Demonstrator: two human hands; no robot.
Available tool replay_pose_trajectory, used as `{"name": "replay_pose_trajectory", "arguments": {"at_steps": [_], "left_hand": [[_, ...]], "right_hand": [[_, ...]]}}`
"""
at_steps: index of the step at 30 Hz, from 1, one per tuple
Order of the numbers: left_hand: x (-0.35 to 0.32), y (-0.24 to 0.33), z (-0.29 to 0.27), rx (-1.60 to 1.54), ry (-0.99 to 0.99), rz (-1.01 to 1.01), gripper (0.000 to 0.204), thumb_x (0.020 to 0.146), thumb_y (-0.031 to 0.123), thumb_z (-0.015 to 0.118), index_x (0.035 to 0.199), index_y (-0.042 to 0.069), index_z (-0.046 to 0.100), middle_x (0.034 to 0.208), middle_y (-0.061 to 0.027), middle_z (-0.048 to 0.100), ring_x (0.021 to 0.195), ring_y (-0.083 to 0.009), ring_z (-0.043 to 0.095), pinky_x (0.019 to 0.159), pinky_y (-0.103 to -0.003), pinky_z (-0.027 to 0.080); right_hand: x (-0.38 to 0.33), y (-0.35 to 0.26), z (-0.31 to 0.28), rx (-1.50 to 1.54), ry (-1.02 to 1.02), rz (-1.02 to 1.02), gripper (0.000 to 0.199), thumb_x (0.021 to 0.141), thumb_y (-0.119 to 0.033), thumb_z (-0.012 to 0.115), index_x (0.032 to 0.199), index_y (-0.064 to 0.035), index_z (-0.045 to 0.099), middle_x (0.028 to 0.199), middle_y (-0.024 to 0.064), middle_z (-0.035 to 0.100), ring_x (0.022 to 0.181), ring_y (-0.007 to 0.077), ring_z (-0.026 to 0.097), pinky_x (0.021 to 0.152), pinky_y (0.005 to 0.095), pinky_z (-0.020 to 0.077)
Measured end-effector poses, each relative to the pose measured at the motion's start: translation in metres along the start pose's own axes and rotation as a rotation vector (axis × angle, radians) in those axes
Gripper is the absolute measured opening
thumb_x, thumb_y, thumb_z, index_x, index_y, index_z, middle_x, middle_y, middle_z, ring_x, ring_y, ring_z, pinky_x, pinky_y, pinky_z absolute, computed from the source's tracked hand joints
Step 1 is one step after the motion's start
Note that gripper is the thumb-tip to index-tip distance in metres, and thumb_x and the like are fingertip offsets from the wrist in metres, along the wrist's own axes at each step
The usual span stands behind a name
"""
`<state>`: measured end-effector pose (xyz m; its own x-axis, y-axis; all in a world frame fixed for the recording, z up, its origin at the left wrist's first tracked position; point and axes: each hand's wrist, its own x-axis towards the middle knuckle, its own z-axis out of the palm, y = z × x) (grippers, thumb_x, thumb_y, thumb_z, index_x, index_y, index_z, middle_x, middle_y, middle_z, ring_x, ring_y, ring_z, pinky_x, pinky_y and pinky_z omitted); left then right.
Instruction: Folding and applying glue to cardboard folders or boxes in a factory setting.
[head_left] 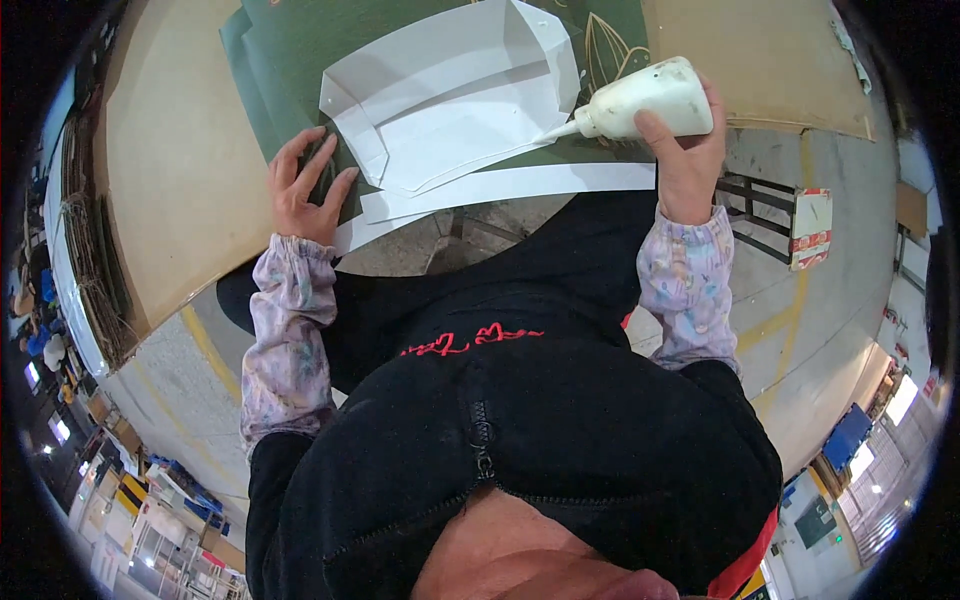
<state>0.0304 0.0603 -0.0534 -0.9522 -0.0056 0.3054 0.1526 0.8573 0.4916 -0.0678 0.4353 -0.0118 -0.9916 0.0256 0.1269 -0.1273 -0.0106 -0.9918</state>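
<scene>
My right hand point(690, 150) grips a white squeeze glue bottle point(645, 100), tilted so its thin nozzle points left and down. The nozzle tip meets the near flap of a white folded cardboard tray point(470, 120), where a thin line of glue runs along the edge. My left hand point(308, 185) rests at the tray's left corner, fingers apart, on green printed sheets point(270, 75). Its fingertips lie close to the tray's left wall; whether they touch it I cannot tell. The near flap point(520, 185) spreads toward me along the table edge.
The sheets lie on a tan tabletop point(180, 150) that reaches to both sides. Stacked flat cardboard point(90, 230) stands at the far left. A dark metal frame point(765, 215) with a red and white panel point(811, 230) sits on the floor to the right.
</scene>
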Motion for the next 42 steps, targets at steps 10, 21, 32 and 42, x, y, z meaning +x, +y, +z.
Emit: {"name": "replay_pose_trajectory", "arguments": {"at_steps": [10, 21, 32, 42], "left_hand": [[-0.002, -0.006, 0.0, -0.001, -0.022, 0.016, 0.044, 0.074, 0.012, 0.074, 0.117, 0.008, 0.065, 0.127, -0.0081, 0.055, 0.116, -0.0278, 0.05, 0.099, -0.039, 0.04], [-0.004, -0.005, -0.001, 0.025, -0.017, 0.038, 0.043, 0.075, 0.013, 0.074, 0.117, 0.008, 0.065, 0.126, -0.0085, 0.055, 0.116, -0.0282, 0.05, 0.099, -0.04, 0.04], [-0.003, -0.001, -0.002, 0.038, -0.032, 0.014, 0.043, 0.076, 0.014, 0.073, 0.117, 0.007, 0.064, 0.126, -0.0094, 0.055, 0.116, -0.0283, 0.05, 0.099, -0.039, 0.04], [-0.008, -0.009, 0.003, 0.001, 0.008, 0.029, 0.042, 0.073, 0.015, 0.075, 0.113, 0.008, 0.066, 0.122, -0.0086, 0.057, 0.112, -0.029, 0.051, 0.097, -0.04, 0.04]], "right_hand": [[-0.003, -0.006, -0.006, 0.106, 0.049, -0.013, 0.072, 0.07, -0.007, 0.082, 0.129, -0.0011, 0.041, 0.119, 0.0107, 0.053, 0.106, 0.0189, 0.056, 0.091, 0.0325, 0.0477], [0.012, -0.011, -0.024, 0.058, 0.165, -0.09, 0.07, 0.071, -0.007, 0.081, 0.128, -0.0031, 0.041, 0.117, 0.0104, 0.054, 0.105, 0.02, 0.056, 0.091, 0.033, 0.0479], [0.008, 0.001, -0.014, 0.042, 0.093, -0.127, 0.074, 0.07, -0.006, 0.082, 0.129, -0.0024, 0.039, 0.119, 0.0114, 0.052, 0.106, 0.0195, 0.056, 0.091, 0.0327, 0.0486], [0.01, -0.002, -0.03, 0.096, 0.166, -0.079, 0.065, 0.071, -0.003, 0.08, 0.126, -0.0017, 0.045, 0.113, 0.0094, 0.057, 0.101, 0.0178, 0.058, 0.089, 0.032, 0.0482]]}}
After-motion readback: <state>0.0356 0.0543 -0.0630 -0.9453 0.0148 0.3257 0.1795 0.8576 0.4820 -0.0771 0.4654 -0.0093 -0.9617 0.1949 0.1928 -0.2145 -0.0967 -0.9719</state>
